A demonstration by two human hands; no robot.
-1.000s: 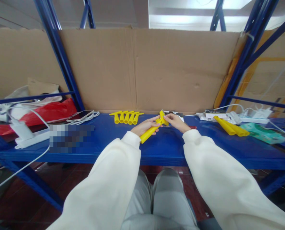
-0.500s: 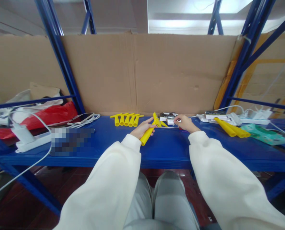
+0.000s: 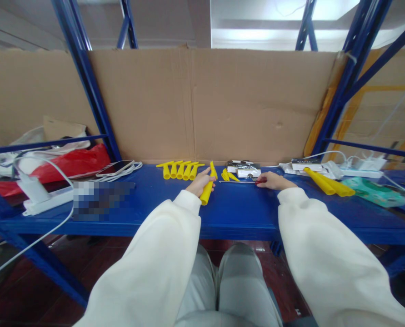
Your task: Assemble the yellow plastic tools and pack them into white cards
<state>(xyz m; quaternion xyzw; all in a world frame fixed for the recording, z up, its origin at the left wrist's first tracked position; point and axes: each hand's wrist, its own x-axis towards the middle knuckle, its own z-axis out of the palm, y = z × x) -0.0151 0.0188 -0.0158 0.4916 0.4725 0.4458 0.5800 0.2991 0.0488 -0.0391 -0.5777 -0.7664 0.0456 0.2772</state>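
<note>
In the head view, my one feed, the relation I steer by is between the slim tool [image 3: 238, 182] and the two hands. It lies crosswise, its long axis running left to right, about parallel with the front edge of the tabletop [image 3: 239, 209]. Its red handle [image 3: 259, 180] is at the fingertips of my right hand [image 3: 272, 180], the nearer of the two; its thin shaft reaches leftward, ending just beside the left hand [image 3: 198, 183]. I can see the right fingers at that handle, but from here I cannot tell whether they close round it or only touch it.

My left hand is clamped on a yellow piece [image 3: 207, 193], its wide end towards me and its narrow end pointing away and slightly right, so it stands roughly across the shaft's line. The piece is plain bright yellow, round-barrelled, tapering to a thin tip at the far end. The slim tool looks pale and metallic along the shaft, dark red at the grip; its very tip is too small to read.
</note>
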